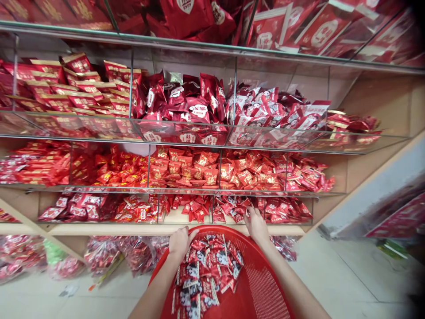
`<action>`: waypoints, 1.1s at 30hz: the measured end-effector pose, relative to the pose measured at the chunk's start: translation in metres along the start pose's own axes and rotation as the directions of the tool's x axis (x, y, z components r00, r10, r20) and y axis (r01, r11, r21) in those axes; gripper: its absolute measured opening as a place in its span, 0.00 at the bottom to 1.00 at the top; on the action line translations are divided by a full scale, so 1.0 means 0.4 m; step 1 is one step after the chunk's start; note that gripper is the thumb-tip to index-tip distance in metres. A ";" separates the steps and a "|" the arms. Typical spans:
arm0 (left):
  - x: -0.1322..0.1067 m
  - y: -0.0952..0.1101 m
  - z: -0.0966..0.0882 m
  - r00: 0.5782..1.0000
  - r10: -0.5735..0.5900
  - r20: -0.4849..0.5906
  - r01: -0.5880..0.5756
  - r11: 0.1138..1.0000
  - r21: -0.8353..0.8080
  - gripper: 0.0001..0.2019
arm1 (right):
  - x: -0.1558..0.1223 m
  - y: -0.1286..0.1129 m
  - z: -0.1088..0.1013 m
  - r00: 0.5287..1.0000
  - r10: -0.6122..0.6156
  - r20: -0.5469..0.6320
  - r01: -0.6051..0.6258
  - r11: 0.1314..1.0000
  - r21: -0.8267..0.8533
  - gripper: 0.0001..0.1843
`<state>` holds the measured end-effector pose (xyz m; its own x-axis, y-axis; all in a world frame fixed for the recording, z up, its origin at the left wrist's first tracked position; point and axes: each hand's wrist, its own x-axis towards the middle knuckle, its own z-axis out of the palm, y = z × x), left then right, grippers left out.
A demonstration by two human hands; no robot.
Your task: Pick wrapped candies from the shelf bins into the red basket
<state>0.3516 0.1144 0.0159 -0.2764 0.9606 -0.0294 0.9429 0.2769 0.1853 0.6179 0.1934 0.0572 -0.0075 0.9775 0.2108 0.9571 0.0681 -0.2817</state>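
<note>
Print on the red candy packets (195,110) is too blurred to read.

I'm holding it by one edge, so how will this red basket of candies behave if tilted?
The wrapped candies would probably slide toward the low side: they lie loose and look glossy. The red basket looks like thin perforated plastic, so it may flex where your left hand grips the rim. It is likely light for its size.

1 basket (265,288), 1 L hand (179,243), 1 R hand (256,226), 4 shelves (199,144).
</note>
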 end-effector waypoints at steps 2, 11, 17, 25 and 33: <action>-0.001 0.001 -0.001 1.000 0.001 0.005 -0.001 1.000 -0.002 0.32 | 0.049 -0.005 -0.001 0.998 -0.062 -0.032 0.058 0.990 -0.127 0.21; -0.005 0.004 -0.012 1.000 0.006 0.019 -0.007 1.000 0.014 0.31 | 0.132 0.006 0.008 0.967 -0.240 0.085 0.254 0.924 -0.285 0.21; -0.004 0.003 -0.009 1.000 0.000 0.021 0.000 1.000 0.021 0.31 | 0.102 0.027 -0.029 0.966 -0.249 0.070 0.259 0.931 -0.258 0.15; -0.004 0.003 -0.003 1.000 -0.010 0.017 0.010 1.000 -0.006 0.31 | -0.023 0.001 -0.067 0.963 -0.182 -0.200 0.231 0.938 0.259 0.13; -0.020 -0.009 -0.042 0.998 -0.009 -0.059 -0.005 0.974 -0.227 0.21 | -0.183 -0.111 -0.006 0.924 -0.337 -0.179 0.372 0.690 0.620 0.11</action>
<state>0.3472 0.1052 0.0321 -0.2951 0.9551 0.0271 0.8774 0.2596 0.4035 0.5767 0.1185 0.0567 -0.2780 0.8446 0.4576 0.4780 0.5349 -0.6967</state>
